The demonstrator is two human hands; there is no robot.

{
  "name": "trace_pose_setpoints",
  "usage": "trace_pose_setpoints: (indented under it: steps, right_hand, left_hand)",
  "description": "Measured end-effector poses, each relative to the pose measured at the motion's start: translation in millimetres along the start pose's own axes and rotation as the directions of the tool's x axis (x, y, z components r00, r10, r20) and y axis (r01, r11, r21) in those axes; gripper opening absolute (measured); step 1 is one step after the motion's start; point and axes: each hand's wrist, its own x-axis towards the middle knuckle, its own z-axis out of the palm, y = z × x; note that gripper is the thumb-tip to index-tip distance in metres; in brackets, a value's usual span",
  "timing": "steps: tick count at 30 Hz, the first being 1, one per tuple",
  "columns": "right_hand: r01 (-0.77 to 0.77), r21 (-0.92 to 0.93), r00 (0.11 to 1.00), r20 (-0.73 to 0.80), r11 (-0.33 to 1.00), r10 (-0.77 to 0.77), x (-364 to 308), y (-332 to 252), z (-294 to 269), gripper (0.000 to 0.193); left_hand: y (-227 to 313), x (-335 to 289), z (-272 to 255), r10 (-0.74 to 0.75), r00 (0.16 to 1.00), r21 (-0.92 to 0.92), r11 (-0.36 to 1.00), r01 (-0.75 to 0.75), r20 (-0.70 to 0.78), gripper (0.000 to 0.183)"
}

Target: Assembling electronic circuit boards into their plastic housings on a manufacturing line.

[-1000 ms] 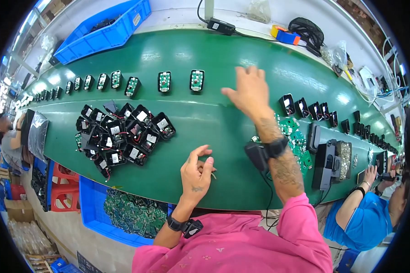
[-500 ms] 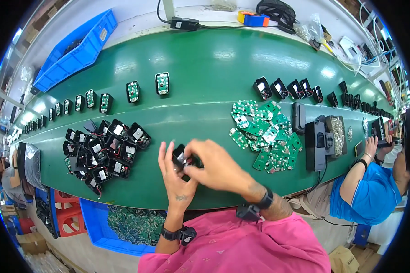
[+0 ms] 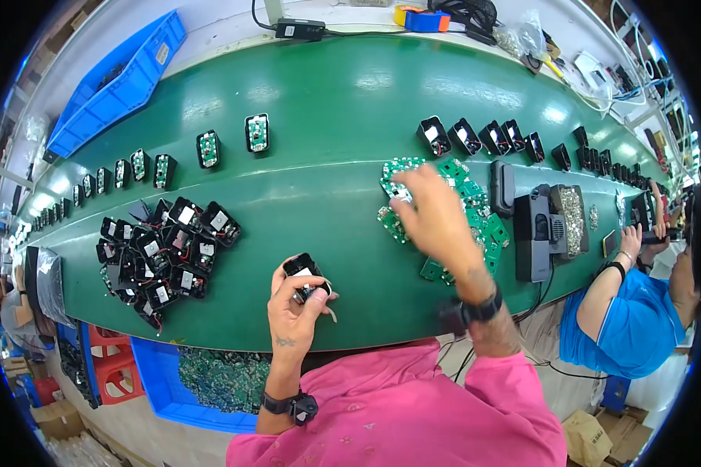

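One green table [image 3: 343, 210] under black housings [image 3: 183, 239], blue bin [image 3: 154, 375] alongside

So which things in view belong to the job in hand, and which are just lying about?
Likely job in hand:
Black housing, held in the left hand
Green circuit boards, by the right hand
Heaped black housings, left
Board-fitted housings, upper left row
Open housings, upper right row

Apparently lying about:
Blue tape dispenser
Black power brick
Clear plastic bag
Red stool
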Motion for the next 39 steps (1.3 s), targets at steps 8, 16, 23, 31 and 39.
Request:
trace_pose_setpoints:
  steps: [8, 16, 23, 31, 39]
  right_hand:
    - [0.194, -0.025, 0.876, 0.454, 0.981, -0.162, 76.4, 43.9, -12.2, 0.027]
    - [0.214, -0.2, 0.926, 0.354, 0.956, -0.133, 80.0, 29.0, -47.1, 0.017]
    - [-0.331, 0.632, 0.928, 0.353, 0.7, 0.12, -8.3, -27.7, -67.8, 0.013]
    - [-0.515, 0.765, 0.851, 0.512, 0.387, 0.119, -63.0, -33.6, 1.8, 0.019]
    - [-0.511, 0.766, 0.857, 0.491, 0.391, 0.156, -80.8, -23.5, 7.9, 0.018]
  left_hand:
    - [-3.4, 2.1, 4.6, 0.034, 0.999, 0.016, 0.999, -0.034, -0.011, 0.014]
    - [1.4, 0.7, 10.9, 0.05, 0.999, 0.083, 0.995, -0.051, 0.003, 0.014]
    - [-1.0, -0.9, 11.9, 0.218, 0.968, 0.43, 0.867, -0.251, 0.125, 0.011]
    - [8.3, -1.9, 26.9, 0.263, 0.945, 0.439, 0.838, -0.325, 0.196, 0.016]
    - [10.1, -5.2, 31.7, 0.136, 0.959, 0.196, 0.962, -0.188, 0.249, 0.053]
